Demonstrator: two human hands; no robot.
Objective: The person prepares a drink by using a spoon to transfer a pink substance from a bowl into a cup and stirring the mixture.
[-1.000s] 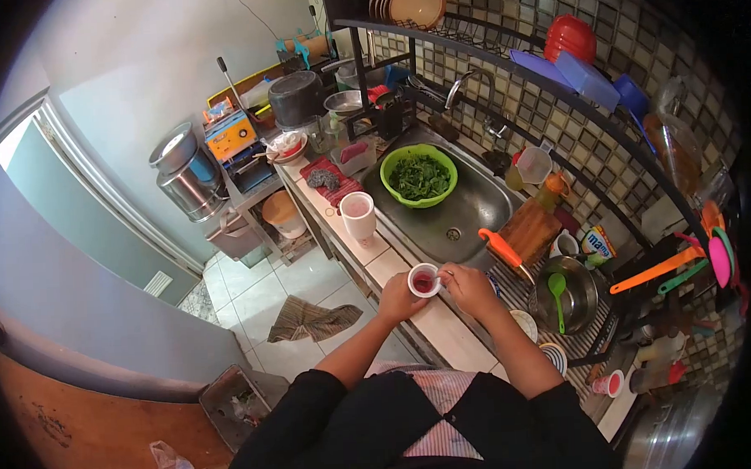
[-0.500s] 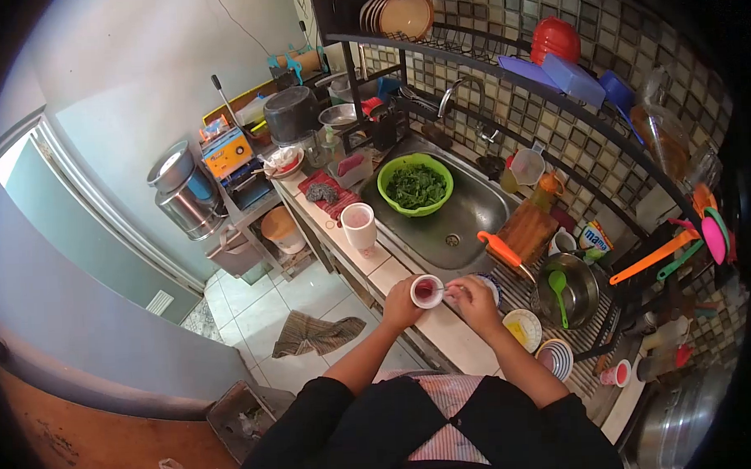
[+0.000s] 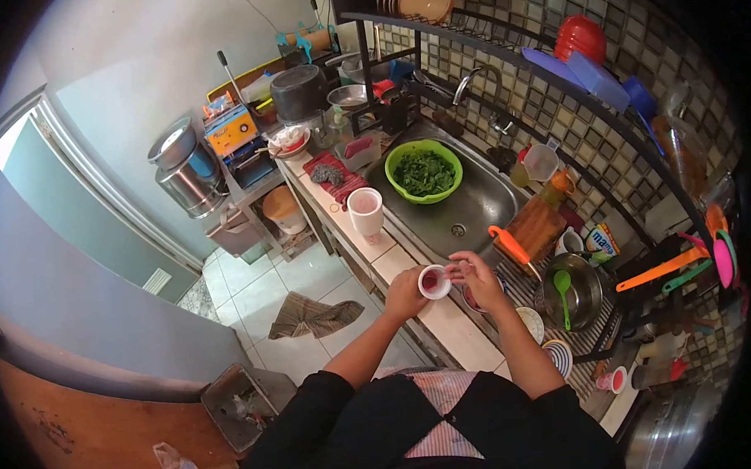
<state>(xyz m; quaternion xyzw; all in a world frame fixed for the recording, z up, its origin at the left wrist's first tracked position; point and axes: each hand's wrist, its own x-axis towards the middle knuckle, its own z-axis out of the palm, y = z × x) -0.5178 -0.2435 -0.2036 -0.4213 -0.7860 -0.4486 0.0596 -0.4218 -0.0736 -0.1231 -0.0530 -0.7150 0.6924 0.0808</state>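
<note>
A small white cup [image 3: 434,282] with red content inside is held by my left hand [image 3: 406,295], whose fingers wrap round its side above the counter edge. My right hand [image 3: 476,280] is at the cup's right rim, its fingers partly curled; whether something thin is between them is too small to tell. Under and beside my right hand a bowl is mostly hidden. Farther back on the counter stands a stack of white cups [image 3: 366,212]. Another cup with red content [image 3: 618,380] stands at the lower right.
A green basin [image 3: 424,172] of leafy greens sits in the steel sink [image 3: 494,201]. Right of it are a cutting board [image 3: 534,229], an orange-handled tool [image 3: 509,245] and a metal pot [image 3: 592,291] with a green spoon. A cloth [image 3: 316,315] lies on the floor.
My right hand has lifted a little and its fingers have spread somewhat at the cup's rim. My left hand still holds the cup. The camera view has shifted slightly.
</note>
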